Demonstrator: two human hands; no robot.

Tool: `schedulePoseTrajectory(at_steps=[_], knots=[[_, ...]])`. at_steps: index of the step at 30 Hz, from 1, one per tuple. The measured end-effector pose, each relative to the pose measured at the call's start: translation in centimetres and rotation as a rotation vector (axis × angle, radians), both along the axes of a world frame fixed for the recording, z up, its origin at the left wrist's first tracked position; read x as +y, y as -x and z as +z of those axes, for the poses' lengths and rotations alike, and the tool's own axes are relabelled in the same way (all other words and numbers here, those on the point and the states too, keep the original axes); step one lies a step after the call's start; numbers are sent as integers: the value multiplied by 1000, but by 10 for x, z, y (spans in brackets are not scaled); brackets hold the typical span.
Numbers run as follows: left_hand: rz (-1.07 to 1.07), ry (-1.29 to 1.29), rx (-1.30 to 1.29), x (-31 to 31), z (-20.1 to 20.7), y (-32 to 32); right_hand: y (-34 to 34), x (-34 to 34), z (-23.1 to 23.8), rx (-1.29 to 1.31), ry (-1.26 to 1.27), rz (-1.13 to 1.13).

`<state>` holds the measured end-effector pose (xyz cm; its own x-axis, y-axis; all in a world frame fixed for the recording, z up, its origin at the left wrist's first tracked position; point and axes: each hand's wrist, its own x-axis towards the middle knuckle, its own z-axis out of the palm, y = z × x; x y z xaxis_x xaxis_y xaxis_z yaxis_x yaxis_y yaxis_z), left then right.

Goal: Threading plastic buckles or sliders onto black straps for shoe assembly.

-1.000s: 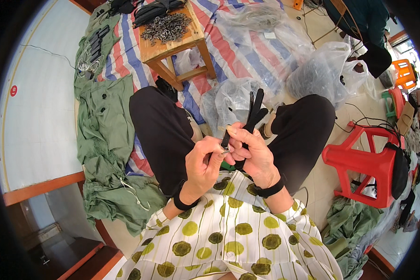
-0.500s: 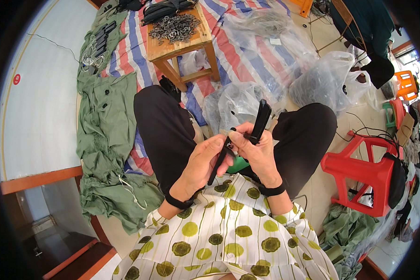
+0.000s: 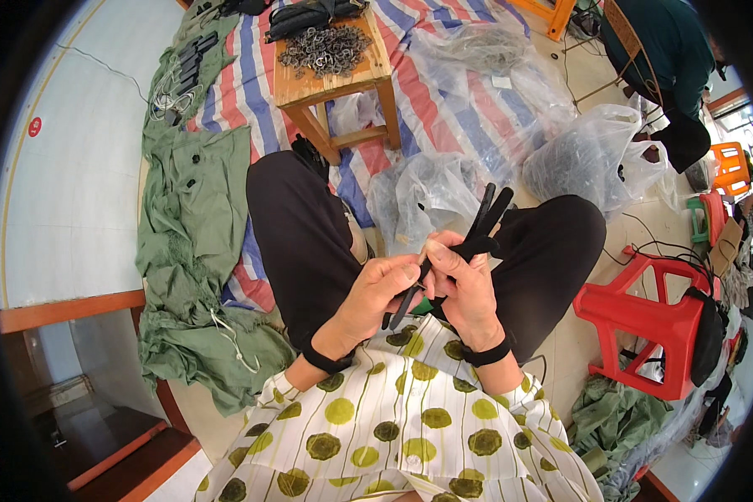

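Black straps (image 3: 487,219), flat and matte, run 1-to-7 o'clock, rounded ends at 1. Left hand (image 3: 371,294) pinches them lower down; right hand (image 3: 464,294) is curled closed round them.

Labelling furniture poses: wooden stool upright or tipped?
Upright: the wooden stool carries small metal pieces on top, its legs down on the striped sheet.

Bright, soft light fills the room, glaring white at the far right edge. Highlights glint on a clear plastic bag (image 3: 571,161); the black trousers (image 3: 289,230) lose detail. Straight edges bow toward the dark rim.
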<state>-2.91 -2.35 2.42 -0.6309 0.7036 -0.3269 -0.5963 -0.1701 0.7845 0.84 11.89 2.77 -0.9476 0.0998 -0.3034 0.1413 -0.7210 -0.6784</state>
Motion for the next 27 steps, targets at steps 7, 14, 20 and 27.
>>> schedulePoseTrajectory(at_steps=[7, 14, 20, 27], knots=[[5, -107, 36, 4, -2, -6, -1, 5, -4, -72, 233, 64], [6, -116, 18, 8, 3, -4, -2, 6, -9, -44, 228, 86], [-14, -100, 26, 5, -6, -3, -4, 4, -10, -47, 260, 62], [47, 56, 163, 12, -8, -7, 6, 1, -11, -5, -68, -96]])
